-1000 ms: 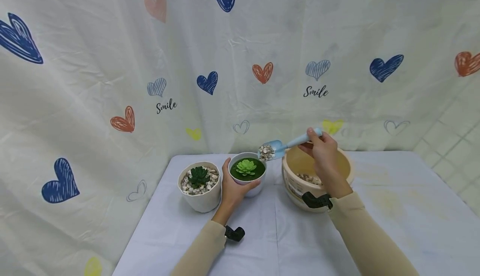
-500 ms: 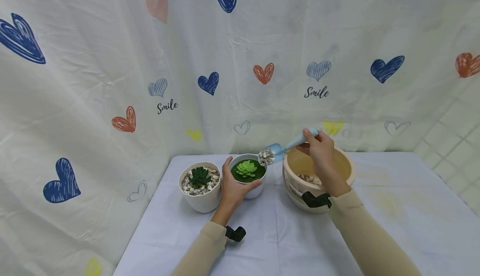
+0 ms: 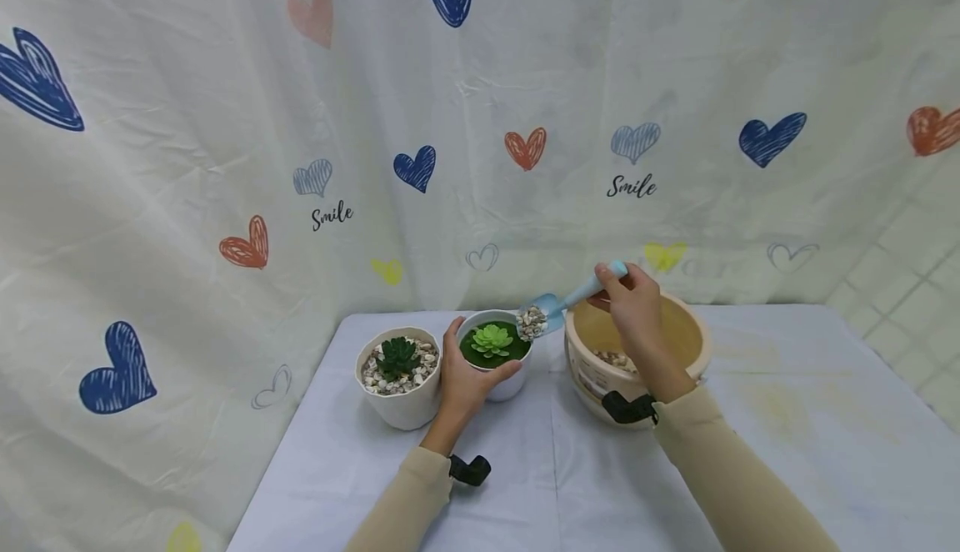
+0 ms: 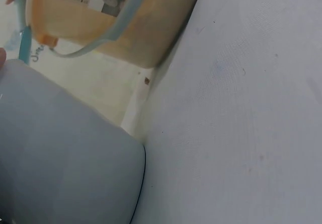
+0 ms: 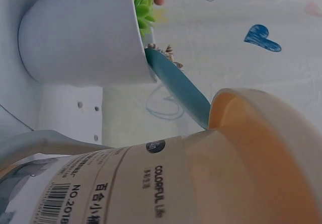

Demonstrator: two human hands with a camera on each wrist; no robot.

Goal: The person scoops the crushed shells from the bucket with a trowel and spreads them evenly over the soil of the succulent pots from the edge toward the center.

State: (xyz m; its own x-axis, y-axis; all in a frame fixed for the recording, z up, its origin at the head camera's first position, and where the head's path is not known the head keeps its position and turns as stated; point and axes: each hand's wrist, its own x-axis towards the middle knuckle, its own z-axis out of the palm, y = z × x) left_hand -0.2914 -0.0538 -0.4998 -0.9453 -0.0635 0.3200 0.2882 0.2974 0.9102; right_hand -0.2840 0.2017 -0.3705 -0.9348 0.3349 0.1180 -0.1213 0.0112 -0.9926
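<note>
"What's different from a second ago?"

"The scoop (image 3: 573, 296). Its blade has come left and lower, so its load of stones (image 3: 532, 323) now overlaps the rim of the small pot (image 3: 512, 387) at that pot's 2 o'clock. The handle slants more steeply as well, also toward 2 o'clock."

"Touching?"

"I can't tell. The right-wrist view only has them close."

"And the hands?"

"The right hand (image 3: 636, 302) has a narrow, pinching grip on the handle. The left hand (image 3: 462, 378) has its grip only as wide as the pot, thumb along the 5 o'clock side, fingers at 9."

"So how far along?"

"Carried over but not tipped, I'd judge: what shows of the green surface (image 3: 514, 350) around the light-green succulent (image 3: 491, 341) bears no stones."

"What's around?"

"The pot stands on the bench (image 3: 517, 469); at its 3 o'clock is the yellow tub (image 3: 581, 360), and at 9, past the left hand, a white pot (image 3: 405, 410) of stones and a dark succulent (image 3: 397, 358)."
</note>
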